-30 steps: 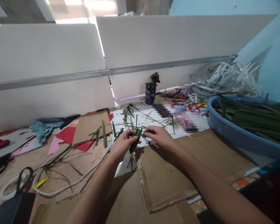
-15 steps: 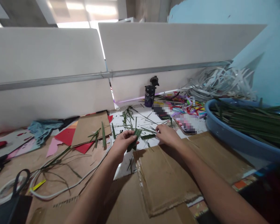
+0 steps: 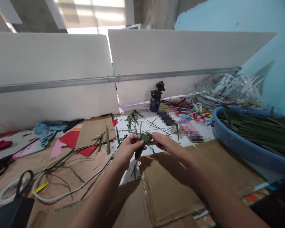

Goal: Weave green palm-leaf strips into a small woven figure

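Leaf strip (image 3: 140, 148) pinched between both our hands, above the cardboard (image 3: 166, 186).
Our left hand (image 3: 128, 148) and right hand (image 3: 162, 142) grip it with closed fingertips; folding looks barely begun, with many leaves waiting in the basin (image 3: 242, 147).

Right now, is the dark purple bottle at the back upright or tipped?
Upright. The dark purple bottle stands on its base by the white partition, black cap on top.
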A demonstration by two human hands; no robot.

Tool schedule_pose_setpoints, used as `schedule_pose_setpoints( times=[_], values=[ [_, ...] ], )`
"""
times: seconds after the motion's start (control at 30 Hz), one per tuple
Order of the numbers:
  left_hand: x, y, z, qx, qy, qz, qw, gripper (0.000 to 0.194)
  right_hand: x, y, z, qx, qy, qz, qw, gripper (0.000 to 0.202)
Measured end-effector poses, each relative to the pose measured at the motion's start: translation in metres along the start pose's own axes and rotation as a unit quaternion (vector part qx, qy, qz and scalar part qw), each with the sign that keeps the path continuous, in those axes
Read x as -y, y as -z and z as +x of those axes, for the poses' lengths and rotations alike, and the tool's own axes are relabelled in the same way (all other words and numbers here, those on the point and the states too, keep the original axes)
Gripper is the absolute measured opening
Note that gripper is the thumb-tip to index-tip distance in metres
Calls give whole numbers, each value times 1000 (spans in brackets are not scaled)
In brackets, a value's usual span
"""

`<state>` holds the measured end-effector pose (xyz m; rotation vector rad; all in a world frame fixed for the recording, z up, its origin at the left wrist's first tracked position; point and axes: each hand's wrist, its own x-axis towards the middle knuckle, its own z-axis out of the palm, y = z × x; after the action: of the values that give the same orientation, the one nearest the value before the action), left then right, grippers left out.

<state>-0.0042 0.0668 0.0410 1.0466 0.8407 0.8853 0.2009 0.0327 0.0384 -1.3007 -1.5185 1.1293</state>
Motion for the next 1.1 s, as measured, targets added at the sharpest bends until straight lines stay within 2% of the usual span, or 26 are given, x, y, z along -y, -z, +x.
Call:
schedule_pose_setpoints(
  times=[0.13, 0.37, 1.1],
  values=[
    [-1, -2, -3, -4, -12, 12, 1000, 31, -2, 1, -2, 27, 9, 33, 999, 37],
    [-3, -6, -6, 1, -5, 9, 1000, 34, 2, -1, -2, 27, 17, 46, 998, 47],
    [-6, -7, -10, 17, -7, 53, 998, 23, 9, -5, -3, 5, 25, 34, 999, 44]
  ],
)
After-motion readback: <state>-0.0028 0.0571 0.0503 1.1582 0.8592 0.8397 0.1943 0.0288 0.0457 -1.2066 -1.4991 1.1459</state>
